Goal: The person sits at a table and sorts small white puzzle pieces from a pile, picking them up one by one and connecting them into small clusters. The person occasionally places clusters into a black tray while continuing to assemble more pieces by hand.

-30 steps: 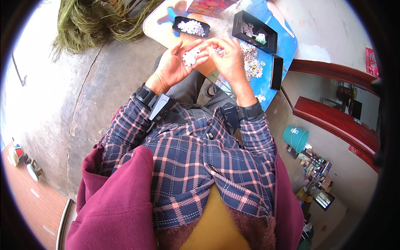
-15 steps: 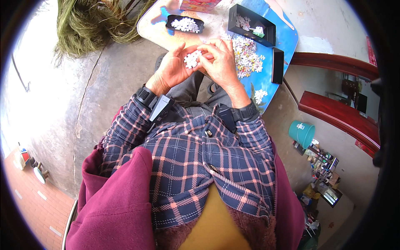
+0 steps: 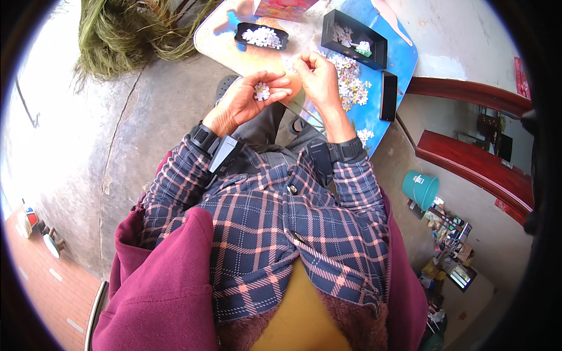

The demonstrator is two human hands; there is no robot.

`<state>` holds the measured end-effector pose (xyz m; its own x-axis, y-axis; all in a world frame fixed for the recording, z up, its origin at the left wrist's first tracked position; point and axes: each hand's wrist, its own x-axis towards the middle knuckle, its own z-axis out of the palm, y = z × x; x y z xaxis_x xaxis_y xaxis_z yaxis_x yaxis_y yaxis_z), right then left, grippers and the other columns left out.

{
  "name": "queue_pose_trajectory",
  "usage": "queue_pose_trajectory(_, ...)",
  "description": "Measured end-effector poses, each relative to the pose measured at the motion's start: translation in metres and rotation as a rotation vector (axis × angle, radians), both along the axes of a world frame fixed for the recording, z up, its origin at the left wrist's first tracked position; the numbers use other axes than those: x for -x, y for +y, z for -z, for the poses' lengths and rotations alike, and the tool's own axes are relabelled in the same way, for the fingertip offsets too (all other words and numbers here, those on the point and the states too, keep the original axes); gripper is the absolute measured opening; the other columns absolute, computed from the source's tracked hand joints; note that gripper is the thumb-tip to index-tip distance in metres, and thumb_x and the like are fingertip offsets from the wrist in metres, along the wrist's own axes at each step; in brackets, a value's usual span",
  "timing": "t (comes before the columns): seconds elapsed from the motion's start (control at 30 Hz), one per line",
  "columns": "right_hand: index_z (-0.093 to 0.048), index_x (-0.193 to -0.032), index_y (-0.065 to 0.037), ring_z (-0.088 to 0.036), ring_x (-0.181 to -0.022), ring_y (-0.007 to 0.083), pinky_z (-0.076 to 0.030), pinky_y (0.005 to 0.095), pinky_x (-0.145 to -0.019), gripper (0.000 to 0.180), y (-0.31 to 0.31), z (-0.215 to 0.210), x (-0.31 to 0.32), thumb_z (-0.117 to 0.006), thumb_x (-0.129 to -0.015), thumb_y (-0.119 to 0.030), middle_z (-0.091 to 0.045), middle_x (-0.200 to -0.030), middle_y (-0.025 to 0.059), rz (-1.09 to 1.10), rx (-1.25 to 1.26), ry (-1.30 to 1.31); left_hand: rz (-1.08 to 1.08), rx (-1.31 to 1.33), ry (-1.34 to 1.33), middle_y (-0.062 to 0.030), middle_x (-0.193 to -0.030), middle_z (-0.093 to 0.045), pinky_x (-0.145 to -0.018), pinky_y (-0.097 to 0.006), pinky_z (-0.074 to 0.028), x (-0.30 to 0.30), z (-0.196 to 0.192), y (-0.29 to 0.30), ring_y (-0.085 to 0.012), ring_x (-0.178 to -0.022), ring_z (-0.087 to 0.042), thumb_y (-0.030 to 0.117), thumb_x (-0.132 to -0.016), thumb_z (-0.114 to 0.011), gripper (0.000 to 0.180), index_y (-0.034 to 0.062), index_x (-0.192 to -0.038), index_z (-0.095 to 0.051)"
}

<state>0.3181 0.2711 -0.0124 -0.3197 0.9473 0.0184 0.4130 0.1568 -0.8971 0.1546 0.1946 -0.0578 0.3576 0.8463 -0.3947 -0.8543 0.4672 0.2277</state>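
Note:
My left hand [image 3: 241, 100] is palm up with its fingers loosely extended, cradling a small bunch of jigsaw puzzle pieces [image 3: 261, 90]. To its right, my right hand [image 3: 321, 79] is raised over the table edge with thumb and forefinger pinched; whatever is between the fingertips is too small to make out. Just beyond the right hand a loose pile of jigsaw pieces [image 3: 353, 88] is spread on the table. A black tray [image 3: 239, 36] heaped with pale pieces lies beyond the left hand.
A deep black box [image 3: 374, 57] with some pieces and a green-and-white item stands on the blue patterned table [image 3: 374, 111]. Beside it lies a black rectangular object [image 3: 389, 96]. A few pieces [image 3: 365, 135] sit near the table's right edge. A teal bucket [image 3: 420, 188] stands on the floor.
My hands have parted: the right moved away to the right in a pinch, the left opened slightly and dipped. The bunch showing in the left palm looks smaller.

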Motion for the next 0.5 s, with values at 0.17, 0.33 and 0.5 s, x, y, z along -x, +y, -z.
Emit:
queue_pose_trajectory(0.17,-0.069,-0.089,0.001,-0.065,-0.067,0.0117,-0.051,0.0273,-0.063,0.018,0.037,0.012,0.035,-0.068,-0.086,-0.017,-0.071,-0.075,0.0076,0.031,-0.001,0.118,-0.046,0.001,-0.027,-0.0253,-0.124,-0.058,-0.097,-0.039,-0.052,0.006,-0.002,0.0,-0.0391,-0.11,-0.061,0.024,-0.102,-0.037,0.045,-0.0136,-0.125,-0.048)
queue_pose_trajectory(0.33,-0.071,-0.091,-0.001,-0.066,-0.07,0.0134,-0.052,0.0283,-0.064,0.019,0.042,0.017,0.046,-0.07,-0.085,-0.018,-0.071,-0.078,0.0091,0.079,0.047,-0.017,-0.106,-0.051,-0.196,-0.0279,-0.137,-0.046,-0.106,-0.043,-0.043,0.012,-0.001,0.001,-0.0418,-0.125,-0.049,0.031,-0.104,-0.027,0.055,-0.0122,-0.136,-0.038)
queue_pose_trajectory(0.5,-0.07,-0.091,-0.003,-0.065,-0.074,0.0164,-0.051,0.0294,-0.069,0.013,0.004,-0.008,0.018,-0.068,-0.085,-0.015,-0.07,-0.08,0.0075,-0.045,-0.045,-0.045,-0.161,-0.19,-0.495,-0.0241,-0.152,-0.028,-0.11,-0.046,-0.037,0.017,0.005,0.002,-0.0395,-0.136,-0.036,0.038,-0.104,-0.023,0.061,-0.0056,-0.146,-0.025)
